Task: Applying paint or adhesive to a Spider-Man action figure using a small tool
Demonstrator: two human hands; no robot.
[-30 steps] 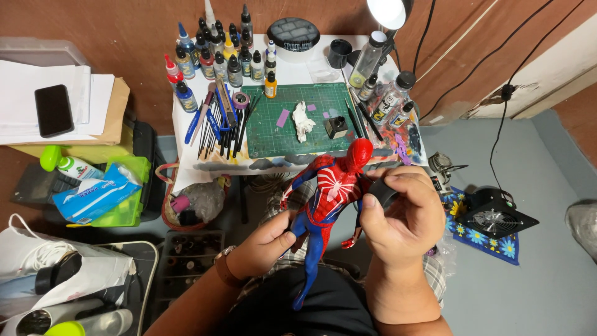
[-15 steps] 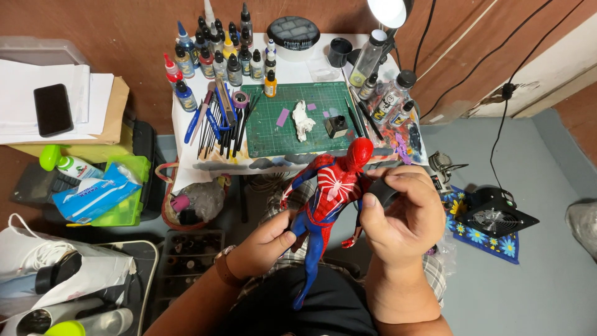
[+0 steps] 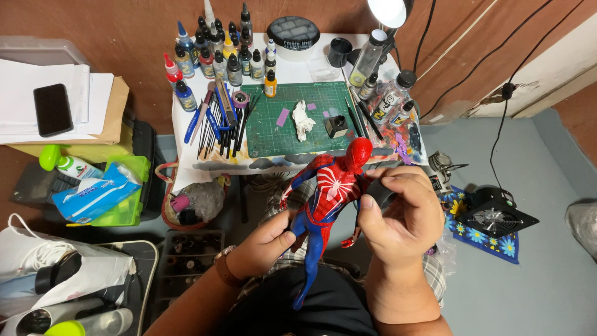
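Grey floor (image 3: 547, 280) fills the right side of the view, bounded by a brown wall (image 3: 93, 25) at the top. A small white tabletop (image 3: 292, 68) is set against that wall, and a green cutting mat (image 3: 280, 134) is laid on it. Rows of small paint bottles (image 3: 217, 56) are ranged behind the mat, and brushes and pens (image 3: 221, 124) are spread to its left. A crumpled white scrap (image 3: 302, 119) and a small black pot (image 3: 336, 126) are seen on the mat. A lamp head (image 3: 388, 11) is lit above the tabletop's right corner. To the left, a black phone (image 3: 52, 109) is laid on a stack of papers, and a blue wipes pack (image 3: 93, 193) is seen in a green tray. A black fan (image 3: 495, 216) stands on a flowered cloth on the floor to the right.

In front of the tabletop, above the person's lap, a red and blue action figure (image 3: 326, 193) is held tilted, head towards the mat. The left hand (image 3: 264, 242) is closed around the figure's upper leg. The right hand (image 3: 401, 214) is held at the figure's shoulder, its fingers (image 3: 404, 180) pinched on a small dark piece (image 3: 380, 194) beside the figure's arm.
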